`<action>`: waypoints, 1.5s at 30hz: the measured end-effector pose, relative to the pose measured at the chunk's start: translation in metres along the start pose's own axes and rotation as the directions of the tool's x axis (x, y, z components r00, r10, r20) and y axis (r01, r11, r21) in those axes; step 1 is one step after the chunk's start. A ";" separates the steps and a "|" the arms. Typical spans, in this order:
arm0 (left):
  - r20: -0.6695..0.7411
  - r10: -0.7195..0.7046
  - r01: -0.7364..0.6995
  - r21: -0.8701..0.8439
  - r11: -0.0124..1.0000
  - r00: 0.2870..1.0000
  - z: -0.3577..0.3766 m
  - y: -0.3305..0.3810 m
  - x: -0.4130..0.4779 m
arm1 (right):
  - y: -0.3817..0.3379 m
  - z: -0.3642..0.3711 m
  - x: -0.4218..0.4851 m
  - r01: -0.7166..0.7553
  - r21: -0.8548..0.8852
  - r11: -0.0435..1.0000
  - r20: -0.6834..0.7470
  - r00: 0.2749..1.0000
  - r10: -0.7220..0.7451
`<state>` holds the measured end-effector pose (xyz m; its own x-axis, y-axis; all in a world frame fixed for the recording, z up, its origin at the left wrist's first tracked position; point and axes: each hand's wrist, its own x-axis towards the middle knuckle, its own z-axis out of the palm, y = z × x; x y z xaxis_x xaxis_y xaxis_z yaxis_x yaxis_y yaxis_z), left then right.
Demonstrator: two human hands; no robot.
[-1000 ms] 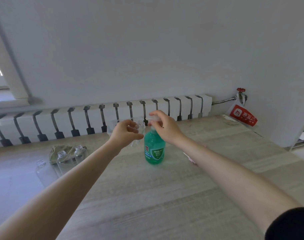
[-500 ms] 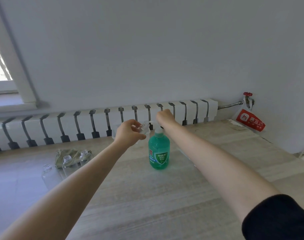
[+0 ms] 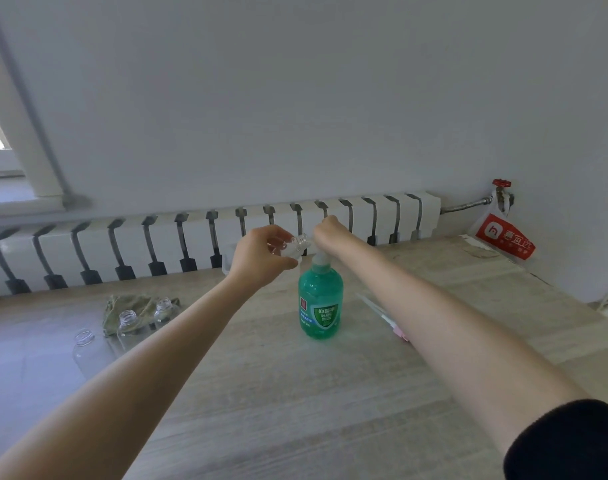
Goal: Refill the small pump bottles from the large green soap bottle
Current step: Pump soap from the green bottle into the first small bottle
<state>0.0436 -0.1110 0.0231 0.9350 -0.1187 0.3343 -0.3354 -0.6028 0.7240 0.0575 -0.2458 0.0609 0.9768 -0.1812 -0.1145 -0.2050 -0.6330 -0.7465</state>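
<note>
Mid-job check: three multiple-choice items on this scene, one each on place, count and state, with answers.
1. The spare bottles stand where? A left of the green bottle, by the cloth; B right of it; C stacked on top of it.
2. How many spare bottles? A one; B three; C five.
3. The bottle in the left hand is: A capped; B open; C full of green soap.
Answers: 1 A, they stand by the cloth; 2 B, three necks show; 3 B, its bare neck faces the pump under the right hand.

Green soap bottle (image 3: 319, 306), olive cloth (image 3: 129, 308)
</note>
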 end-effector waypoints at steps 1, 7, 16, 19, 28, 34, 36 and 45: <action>-0.001 0.015 -0.015 0.009 1.000 1.000 -0.001 0.000 0.000 | 0.000 0.000 0.000 -0.003 0.004 1.000 0.008 1.000 0.003; -0.005 0.051 -0.051 0.037 0.998 0.999 0.005 -0.004 0.000 | 0.004 0.007 0.007 -0.012 0.008 1.000 0.024 1.000 0.012; 0.014 0.055 -0.055 0.044 0.997 0.998 0.011 -0.008 -0.001 | 0.006 0.008 0.001 -0.019 -0.055 0.998 0.043 0.999 0.022; 0.020 0.051 -0.052 0.050 0.997 0.998 0.010 -0.007 -0.002 | 0.002 0.003 -0.003 -0.033 -0.075 0.997 0.090 0.995 0.039; 0.023 0.036 -0.037 0.022 0.999 0.999 0.002 0.001 -0.001 | -0.013 -0.012 -0.007 -0.154 -0.119 0.981 0.086 0.983 0.164; 0.008 0.025 -0.025 0.007 1.000 1.000 0.008 0.000 -0.002 | -0.008 -0.004 0.004 -0.033 -0.324 0.945 -0.019 0.999 0.028; 0.012 0.028 -0.028 0.015 0.999 1.000 0.008 -0.001 -0.003 | -0.006 -0.002 0.006 -0.045 -0.374 0.926 -0.016 0.999 0.042; 0.004 0.009 -0.009 -0.008 1.000 1.000 0.013 -0.007 -0.006 | 0.004 0.009 0.022 -0.092 -0.245 0.965 0.003 0.995 0.095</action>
<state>0.0417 -0.1163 0.0076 0.9325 -0.1270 0.3382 -0.3443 -0.5954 0.7259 0.0785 -0.2457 0.0498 0.9529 -0.2384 -0.1874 -0.3028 -0.7788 -0.5493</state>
